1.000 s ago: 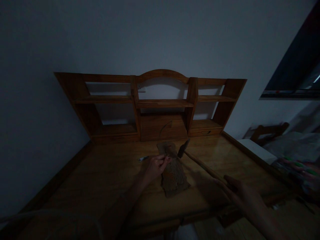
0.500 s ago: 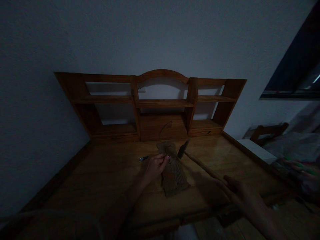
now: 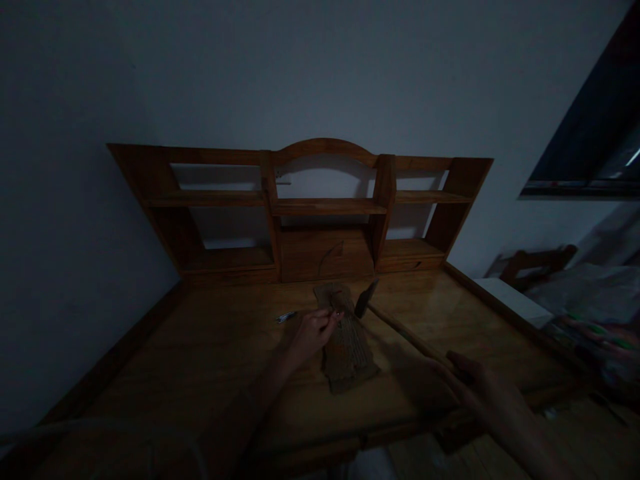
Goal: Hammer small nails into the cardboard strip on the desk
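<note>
My left hand [image 3: 311, 331] rests over the left edge of the wood block [image 3: 346, 343], fingers pinched nearly closed on a small thin item at the fingertips; the light is too dim for me to identify that item. My right hand [image 3: 477, 390] is wrapped closed around the lower end of the hammer [image 3: 400, 330] handle. The handle runs up and left from that hand, and the hammer head sits raised just right of the left fingertips, near the upper end of the block.

Count: one wood block, lying lengthwise near the centre of the desk [image 3: 210, 347]; one hammer; one small shiny metal object [image 3: 286, 317] on the desk surface just left of my left hand, apart from it.

Behind the block stands one wooden shelf unit [image 3: 320, 207] against the wall, with three bays across.
</note>
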A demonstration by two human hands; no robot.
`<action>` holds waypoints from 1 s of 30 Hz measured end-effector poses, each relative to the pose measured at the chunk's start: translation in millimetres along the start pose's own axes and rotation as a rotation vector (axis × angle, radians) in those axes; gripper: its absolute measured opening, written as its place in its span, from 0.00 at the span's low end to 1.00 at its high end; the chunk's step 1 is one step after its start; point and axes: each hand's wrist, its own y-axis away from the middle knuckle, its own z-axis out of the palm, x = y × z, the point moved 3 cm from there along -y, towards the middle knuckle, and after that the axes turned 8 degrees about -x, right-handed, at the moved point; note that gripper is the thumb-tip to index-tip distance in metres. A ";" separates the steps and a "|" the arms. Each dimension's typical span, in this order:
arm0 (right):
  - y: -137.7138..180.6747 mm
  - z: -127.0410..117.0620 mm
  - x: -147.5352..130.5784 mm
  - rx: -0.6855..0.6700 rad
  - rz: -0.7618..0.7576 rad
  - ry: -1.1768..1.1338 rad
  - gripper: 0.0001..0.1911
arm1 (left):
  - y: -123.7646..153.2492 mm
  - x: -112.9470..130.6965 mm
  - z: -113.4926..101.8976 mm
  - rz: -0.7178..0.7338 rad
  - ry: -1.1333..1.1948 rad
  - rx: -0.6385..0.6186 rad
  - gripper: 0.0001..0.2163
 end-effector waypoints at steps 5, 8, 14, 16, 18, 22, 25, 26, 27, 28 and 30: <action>2.9 -3.5 -3.1 0.058 -0.038 0.002 0.25 | 0.8 -0.1 0.5 0.013 -0.019 0.080 0.20; 2.9 -2.6 -2.1 0.076 -0.046 0.001 0.25 | -1.2 -5.7 -1.6 -0.064 -0.008 0.194 0.18; 0.8 1.6 0.1 0.053 -0.020 0.006 0.28 | -5.6 -17.6 -3.7 -0.141 0.040 0.157 0.14; 1.7 0.4 -3.1 0.029 -0.001 0.002 0.29 | -5.9 -18.3 -1.0 -0.114 0.052 0.091 0.11; 2.5 -1.0 -6.9 0.013 0.028 -0.004 0.32 | -5.6 -18.0 1.7 -0.088 0.062 0.065 0.09; 2.5 -0.6 -11.5 0.013 0.040 -0.003 0.33 | -4.7 -16.0 4.3 -0.060 0.090 0.069 0.07; 2.8 1.3 -11.6 0.016 0.019 -0.002 0.31 | -3.9 -13.7 3.3 -0.060 0.091 0.060 0.07; 3.2 1.4 -11.6 0.022 0.006 -0.001 0.30 | -3.6 -12.9 3.0 -0.056 0.092 0.050 0.07; 3.7 1.3 -11.6 0.034 -0.006 0.002 0.29 | -3.4 -12.2 2.8 -0.053 0.093 0.037 0.06; 4.1 1.1 -11.6 0.048 -0.022 0.004 0.28 | -3.2 -11.7 2.6 -0.051 0.093 0.023 0.06; 4.4 1.0 -11.5 0.075 -0.052 0.013 0.27 | -2.7 -10.7 2.2 -0.050 0.088 -0.004 0.07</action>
